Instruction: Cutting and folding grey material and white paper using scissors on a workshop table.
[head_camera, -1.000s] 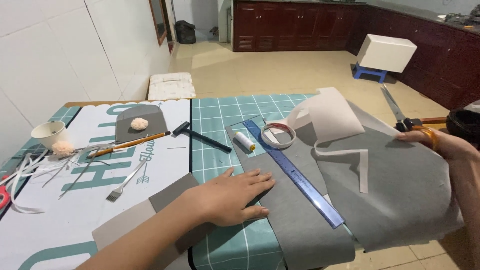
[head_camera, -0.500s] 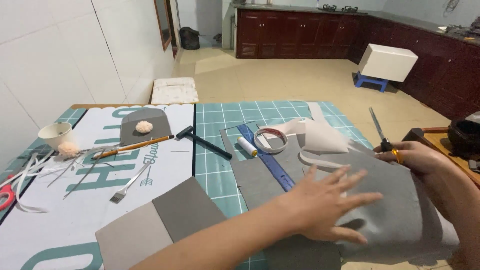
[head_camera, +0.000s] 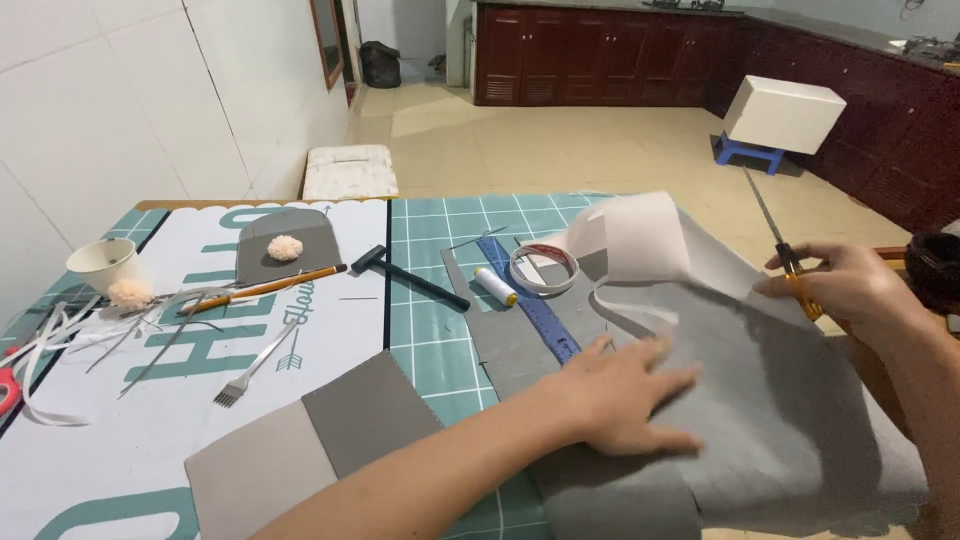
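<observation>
Grey felt (head_camera: 760, 400) lies over mat's right half, far edge curled up pale. Your left hand (head_camera: 625, 395) presses flat on it, fingers spread, gripping nothing. Your right hand (head_camera: 850, 285) is closed round scissors (head_camera: 775, 225), blades pointing up, clear of felt; whether blades are parted is hard to tell. Step looks like smoothing sheet for cutting. Next move calls for flat felt, blades brought to edge. Ruler (head_camera: 530, 305), tape roll (head_camera: 545, 268), thread spool (head_camera: 495, 285) sit just beyond left hand.
</observation>
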